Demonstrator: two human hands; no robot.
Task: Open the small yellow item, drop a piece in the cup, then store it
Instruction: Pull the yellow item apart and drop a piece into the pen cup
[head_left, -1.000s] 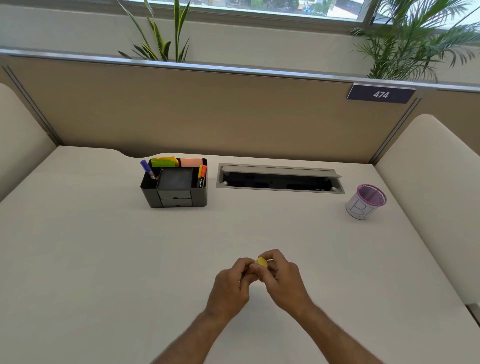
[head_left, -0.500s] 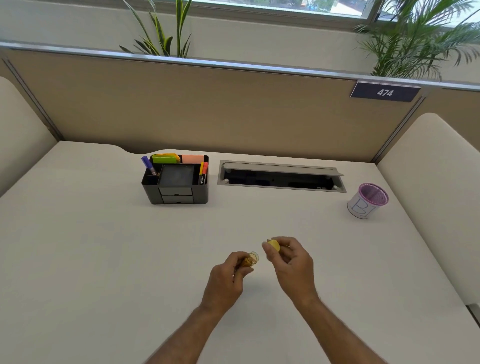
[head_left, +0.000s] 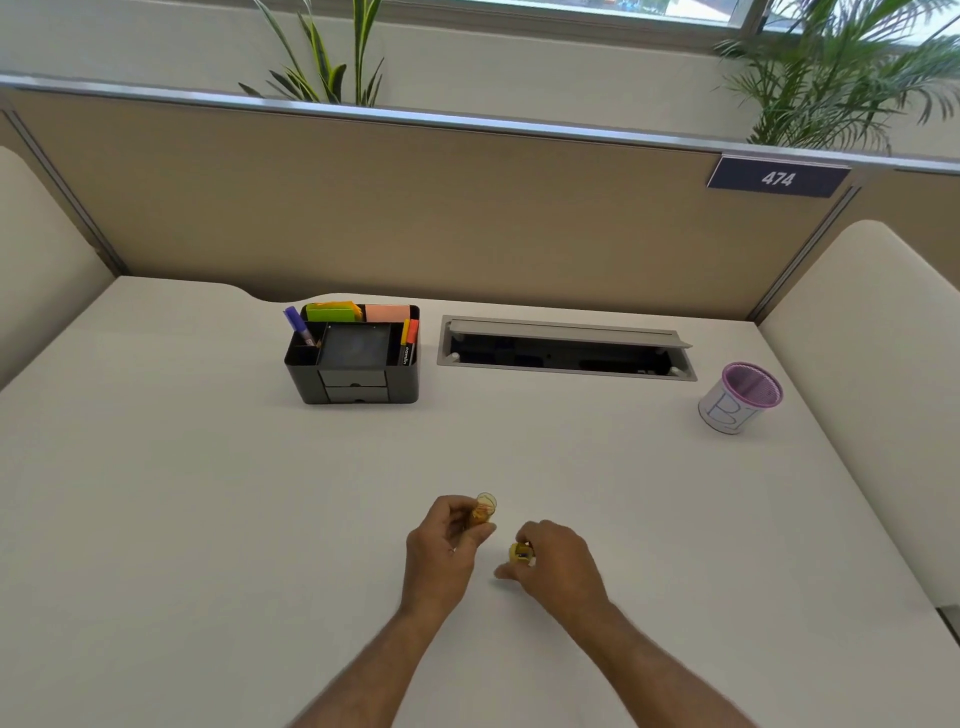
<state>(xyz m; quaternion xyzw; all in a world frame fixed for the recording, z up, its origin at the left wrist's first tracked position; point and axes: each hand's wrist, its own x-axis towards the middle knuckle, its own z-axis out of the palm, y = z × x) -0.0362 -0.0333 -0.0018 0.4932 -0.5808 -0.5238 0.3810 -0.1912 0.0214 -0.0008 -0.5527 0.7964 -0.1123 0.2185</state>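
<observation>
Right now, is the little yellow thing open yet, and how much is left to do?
Yes, it is open: it is in two parts. The left hand holds the see-through yellow tube, and the right hand holds the yellow cap low by the desk. Nothing has gone toward the purple cup far off to the right. Dropping a piece in and putting the thing away, maybe in the black organizer, are left.

Both forearms are bare up to the frame's lower edge, without visible sleeves. The left hand and right hand are ungloved.
</observation>
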